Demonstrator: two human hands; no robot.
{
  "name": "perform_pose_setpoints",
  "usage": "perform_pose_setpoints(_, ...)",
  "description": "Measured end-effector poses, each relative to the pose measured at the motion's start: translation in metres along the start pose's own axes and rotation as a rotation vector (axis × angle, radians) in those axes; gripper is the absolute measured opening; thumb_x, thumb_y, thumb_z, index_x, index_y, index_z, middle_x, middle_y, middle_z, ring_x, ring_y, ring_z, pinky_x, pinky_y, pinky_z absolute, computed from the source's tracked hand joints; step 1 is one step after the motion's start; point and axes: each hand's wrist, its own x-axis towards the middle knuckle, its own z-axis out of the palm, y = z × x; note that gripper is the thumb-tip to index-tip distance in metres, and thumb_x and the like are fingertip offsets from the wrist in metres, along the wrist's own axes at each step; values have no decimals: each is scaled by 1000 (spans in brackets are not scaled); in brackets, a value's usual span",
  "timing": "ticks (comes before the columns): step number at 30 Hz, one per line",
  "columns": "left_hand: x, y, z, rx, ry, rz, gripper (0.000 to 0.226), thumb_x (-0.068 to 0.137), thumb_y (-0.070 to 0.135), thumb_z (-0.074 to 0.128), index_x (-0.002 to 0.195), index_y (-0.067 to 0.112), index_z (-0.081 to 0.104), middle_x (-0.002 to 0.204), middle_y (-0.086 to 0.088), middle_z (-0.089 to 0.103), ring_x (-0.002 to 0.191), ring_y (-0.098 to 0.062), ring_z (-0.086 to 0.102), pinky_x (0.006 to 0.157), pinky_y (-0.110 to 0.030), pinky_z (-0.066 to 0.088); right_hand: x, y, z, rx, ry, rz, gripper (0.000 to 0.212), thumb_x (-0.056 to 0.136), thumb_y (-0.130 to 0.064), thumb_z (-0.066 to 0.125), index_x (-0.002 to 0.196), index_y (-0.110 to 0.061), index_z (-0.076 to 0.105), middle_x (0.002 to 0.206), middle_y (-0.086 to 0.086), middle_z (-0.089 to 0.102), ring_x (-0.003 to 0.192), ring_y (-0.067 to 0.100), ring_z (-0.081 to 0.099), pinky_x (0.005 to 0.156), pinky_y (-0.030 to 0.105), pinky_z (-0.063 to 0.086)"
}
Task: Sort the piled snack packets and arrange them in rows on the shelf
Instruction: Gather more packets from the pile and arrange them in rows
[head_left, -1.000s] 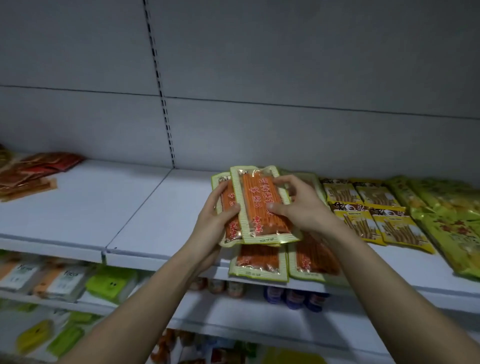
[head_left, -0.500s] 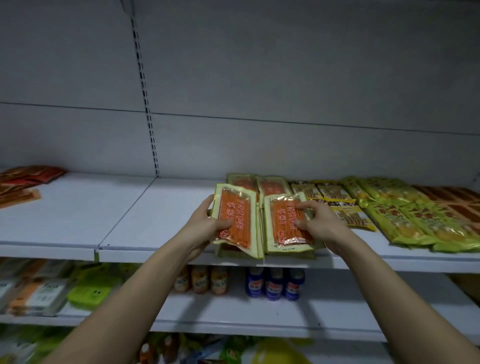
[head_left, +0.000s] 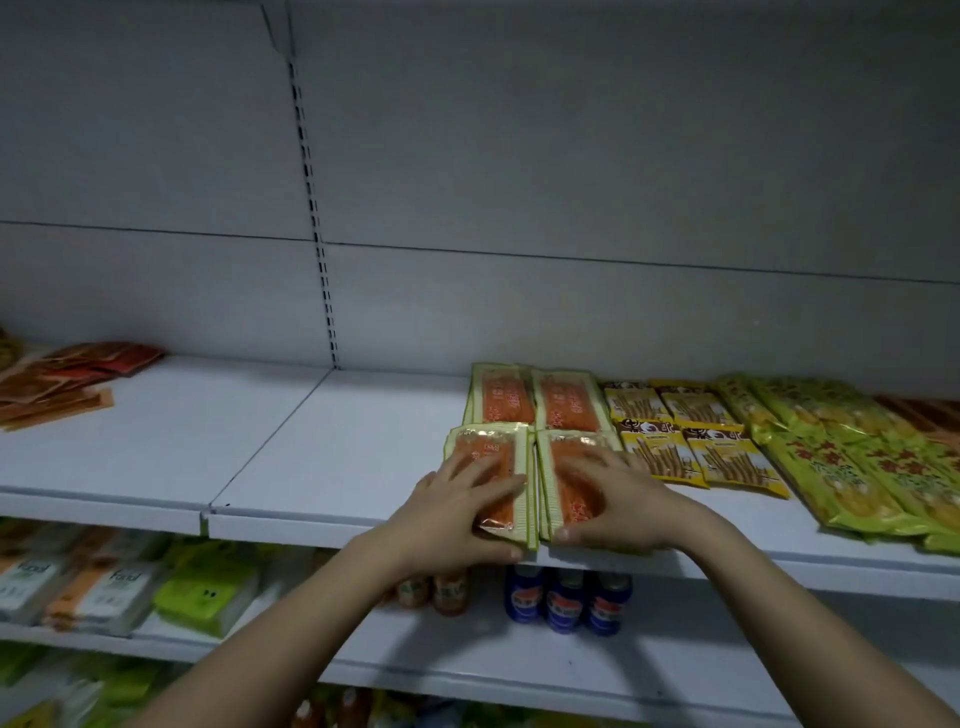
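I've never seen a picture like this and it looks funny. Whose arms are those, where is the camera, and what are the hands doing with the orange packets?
The camera sits on a person's head, so you see their own two arms reaching forward. The left hand lies on one orange snack packet and the right hand lies on another, fingers spread on top and thumbs at the front edge, on a white shelf. Behind them lie two more orange packets. To the right are yellow packets, then green ones. Far left is a pile of brown-red packets. Lower down you can see blue bottles.
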Motion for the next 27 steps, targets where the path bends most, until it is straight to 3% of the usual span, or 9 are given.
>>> perform_pose_setpoints(2, 4, -3, 9, 78, -21, -1, 88, 87, 70, 55, 156, 48, 5, 168, 11, -5, 154, -20, -12, 124, -52, 11, 3, -1, 7, -55, -81, -11, 100, 77, -66, 69, 156, -40, 13, 166, -6, 1, 152, 26, -5, 121, 51, 15)
perform_pose_setpoints(6, 10, -5, 14, 190, -7, 22, 87, 92, 66, 50, 159, 40, 1, 168, 8, -4, 155, -24, -8, 124, -49, 13, 9, -8, 15, -96, 4, -26, 100, 77, -65, 69, 157, -35, 15, 166, -6, 4, 152, 24, -3, 121, 50, 19)
perform_pose_setpoints(10, 1, 8, 0, 179, 4, -1, 101, 87, 66, 59, 160, 32, -2, 169, 7, -4, 154, -23, -10, 122, -56, 2, 5, -17, 15, -114, 43, -17, 104, 74, -67, 70, 157, -33, 16, 166, -4, 4, 153, 24, -6, 121, 53, 17)
perform_pose_setpoints(12, -13, 12, -18, 148, 52, -8, 107, 82, 69, 62, 161, 30, 2, 168, 5, -1, 154, -21, -9, 122, -58, -1, -2, -32, 2, -87, 95, -54, 99, 77, -62, 72, 156, -30, 21, 165, -2, 13, 152, 23, 9, 120, 48, 21)
perform_pose_setpoints(14, -35, 12, -38, 93, 112, -42, 102, 82, 72, 60, 160, 32, 8, 168, 5, 6, 154, -20, -4, 123, -57, 1, -7, -58, -10, -6, 194, -117, 79, 86, -49, 70, 152, -27, 33, 158, -1, 33, 144, 20, 32, 115, 40, 32)
perform_pose_setpoints(16, -64, 4, -51, 31, 154, -120, 91, 86, 73, 52, 159, 34, 15, 166, 6, 14, 154, -19, 2, 123, -55, 4, -10, -91, -14, 59, 316, -171, 55, 94, -39, 61, 145, -27, 46, 147, -3, 49, 132, 17, 48, 107, 37, 42)
perform_pose_setpoints(19, -114, -25, -65, 0, 196, -309, 76, 93, 74, 35, 156, 31, 28, 162, 3, 27, 151, -19, 17, 121, -53, 14, -8, -149, -6, 154, 370, -246, 34, 95, -34, 54, 128, -28, 59, 125, -7, 63, 112, 15, 60, 94, 37, 50)
perform_pose_setpoints(22, -170, -63, -78, 25, 233, -516, 69, 96, 71, 30, 149, 29, 42, 155, -1, 41, 143, -25, 34, 115, -50, 30, -7, -219, 9, 152, 347, -335, 24, 95, -38, 51, 114, -31, 64, 108, -13, 67, 95, 13, 61, 85, 37, 52)
perform_pose_setpoints(27, -264, -122, -97, 38, 306, -776, 59, 97, 67, 35, 136, 28, 56, 137, -1, 59, 126, -25, 53, 98, -43, 47, 4, -332, 29, 124, 258, -484, 20, 93, -33, 47, 98, -31, 67, 100, -10, 69, 91, 17, 61, 80, 37, 53)
